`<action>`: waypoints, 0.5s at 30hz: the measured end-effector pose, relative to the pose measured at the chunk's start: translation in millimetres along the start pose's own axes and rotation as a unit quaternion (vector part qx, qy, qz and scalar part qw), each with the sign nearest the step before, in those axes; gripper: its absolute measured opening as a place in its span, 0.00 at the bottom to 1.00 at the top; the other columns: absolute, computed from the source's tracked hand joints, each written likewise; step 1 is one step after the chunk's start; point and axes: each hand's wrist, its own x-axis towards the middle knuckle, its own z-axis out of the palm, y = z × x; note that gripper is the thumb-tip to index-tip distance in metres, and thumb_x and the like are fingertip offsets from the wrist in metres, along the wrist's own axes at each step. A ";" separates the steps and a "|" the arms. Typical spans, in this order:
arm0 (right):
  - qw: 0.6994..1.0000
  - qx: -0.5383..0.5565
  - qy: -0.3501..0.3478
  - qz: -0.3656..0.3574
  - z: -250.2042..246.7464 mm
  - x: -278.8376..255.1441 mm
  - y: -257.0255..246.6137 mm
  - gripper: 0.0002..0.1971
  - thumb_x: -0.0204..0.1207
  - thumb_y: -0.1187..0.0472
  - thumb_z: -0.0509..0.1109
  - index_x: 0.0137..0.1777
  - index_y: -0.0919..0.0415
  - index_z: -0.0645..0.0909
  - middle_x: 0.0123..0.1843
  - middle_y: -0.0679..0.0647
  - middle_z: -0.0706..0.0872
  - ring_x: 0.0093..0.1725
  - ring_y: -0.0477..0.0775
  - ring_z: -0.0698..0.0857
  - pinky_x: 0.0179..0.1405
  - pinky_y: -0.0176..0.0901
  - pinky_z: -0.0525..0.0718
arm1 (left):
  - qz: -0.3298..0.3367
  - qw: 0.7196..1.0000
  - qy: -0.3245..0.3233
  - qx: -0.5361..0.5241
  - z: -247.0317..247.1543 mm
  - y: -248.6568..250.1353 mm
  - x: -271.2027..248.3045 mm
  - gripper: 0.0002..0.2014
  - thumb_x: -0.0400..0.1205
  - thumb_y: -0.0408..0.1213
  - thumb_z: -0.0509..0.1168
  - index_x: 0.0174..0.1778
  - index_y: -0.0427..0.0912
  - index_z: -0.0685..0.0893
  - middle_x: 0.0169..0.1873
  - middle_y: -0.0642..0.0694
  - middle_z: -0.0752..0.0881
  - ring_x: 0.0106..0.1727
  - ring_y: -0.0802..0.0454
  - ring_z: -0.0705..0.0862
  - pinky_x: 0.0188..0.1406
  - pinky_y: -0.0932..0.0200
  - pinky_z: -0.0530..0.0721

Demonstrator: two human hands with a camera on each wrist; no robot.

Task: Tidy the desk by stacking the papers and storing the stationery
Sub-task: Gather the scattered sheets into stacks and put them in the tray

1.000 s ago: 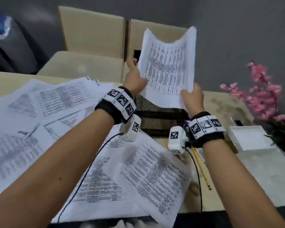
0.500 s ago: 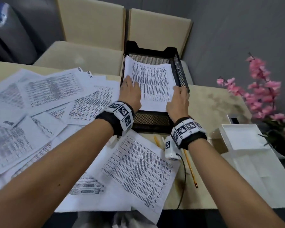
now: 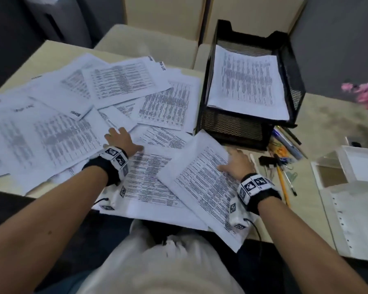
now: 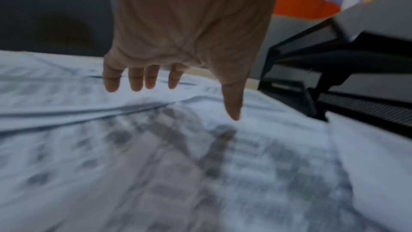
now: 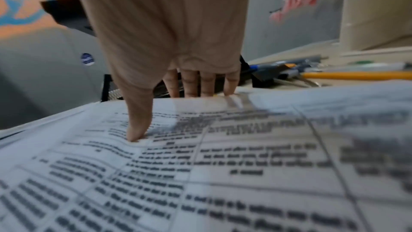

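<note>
white papers [image 3: 123,81] with black print, black mesh tray [image 3: 232,128], yellow pencil [image 3: 283,183], pink flowers [image 3: 363,94]

Pink flowers [image 3: 364,93] stand at the desk's far right, with beige chairs [image 3: 164,15] behind the desk.

Dim, cool overhead light; head view smeared toward its edges, left wrist view heavily motion-blurred, right wrist view sharp only mid-frame, soft shadows underneath.

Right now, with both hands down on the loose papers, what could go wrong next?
1. The sheet under the right hand overhangs the desk edge and might slide off.
2. Pulling that sheet could sweep the pens and clips beside it.
3. The stack in the black tray sticks out over its front and may slip.
</note>
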 end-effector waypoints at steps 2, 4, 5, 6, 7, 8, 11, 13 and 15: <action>0.999 0.026 0.033 0.014 3.2 1.7 -0.2 0.27 0.67 0.57 0.76 0.68 0.56 0.75 0.64 0.60 0.82 0.67 0.65 0.78 0.68 0.61 0.74 | -0.019 0.999 -0.031 0.015 14.2 -34.8 5.2 0.52 0.68 0.60 0.73 0.79 0.37 0.54 0.77 0.31 0.58 0.78 0.30 0.58 0.75 0.35 0.64; 0.997 0.034 0.075 -0.012 0.5 2.6 -5.1 0.16 0.70 0.64 0.70 0.58 0.61 0.83 0.55 0.63 0.85 0.62 0.66 0.81 0.64 0.59 0.76 | -0.002 0.999 -0.034 0.039 25.9 -55.8 4.7 0.53 0.66 0.65 0.70 0.80 0.41 0.54 0.78 0.33 0.58 0.78 0.31 0.58 0.74 0.34 0.65; 0.995 0.023 0.091 -0.041 -2.3 1.3 -11.8 0.11 0.71 0.65 0.67 0.53 0.65 0.83 0.49 0.63 0.83 0.58 0.66 0.81 0.60 0.56 0.76 | 0.007 0.999 -0.023 0.047 28.8 -61.2 4.2 0.50 0.68 0.65 0.69 0.79 0.42 0.56 0.77 0.35 0.59 0.77 0.31 0.59 0.73 0.35 0.67; 0.992 0.011 0.100 -0.079 -4.7 0.5 -20.7 0.07 0.72 0.67 0.66 0.48 0.69 0.82 0.44 0.61 0.79 0.54 0.65 0.80 0.55 0.53 0.75 | 0.013 0.999 -0.011 0.047 28.5 -64.2 4.2 0.46 0.71 0.63 0.67 0.78 0.42 0.58 0.77 0.36 0.60 0.77 0.31 0.60 0.70 0.36 0.70; 0.988 0.006 0.097 -0.116 -6.6 -1.2 -32.8 0.05 0.73 0.68 0.65 0.44 0.70 0.80 0.41 0.60 0.75 0.51 0.64 0.79 0.49 0.49 0.72 | 0.018 0.999 -0.003 0.042 26.0 -65.2 4.9 0.40 0.75 0.60 0.65 0.77 0.41 0.60 0.76 0.37 0.61 0.76 0.30 0.60 0.68 0.37 0.72; 0.985 0.007 0.084 -0.152 -5.7 -2.5 -46.3 0.04 0.73 0.69 0.65 0.43 0.71 0.80 0.40 0.59 0.73 0.48 0.62 0.77 0.45 0.46 0.69 | 0.026 0.999 0.003 0.032 22.6 -65.6 6.7 0.35 0.78 0.55 0.64 0.75 0.39 0.63 0.75 0.37 0.62 0.75 0.30 0.61 0.67 0.37 0.73; 0.969 -0.020 0.020 -0.244 12.1 -6.0 -93.6 0.06 0.75 0.68 0.65 0.48 0.70 0.80 0.49 0.65 0.80 0.53 0.62 0.79 0.52 0.49 0.74 | 0.046 0.999 0.023 0.006 10.5 -71.5 19.8 0.26 0.80 0.43 0.63 0.72 0.35 0.68 0.71 0.35 0.68 0.72 0.32 0.67 0.68 0.39 0.74; 0.966 -0.062 -0.045 -0.248 34.1 -5.7 -121.8 0.10 0.76 0.67 0.64 0.56 0.69 0.79 0.59 0.66 0.80 0.61 0.64 0.79 0.61 0.52 0.76 | 0.027 0.999 0.030 0.008 0.5 -80.3 28.4 0.33 0.77 0.47 0.67 0.75 0.36 0.65 0.74 0.34 0.66 0.74 0.32 0.65 0.71 0.38 0.72; 0.962 -0.113 -0.071 -0.239 51.5 -9.2 -145.1 0.06 0.75 0.67 0.64 0.50 0.64 0.78 0.55 0.62 0.79 0.58 0.63 0.79 0.56 0.50 0.76 | -0.026 1.000 0.011 0.014 -9.8 -95.7 34.9 0.47 0.72 0.57 0.70 0.81 0.42 0.54 0.80 0.34 0.53 0.80 0.30 0.54 0.76 0.33 0.60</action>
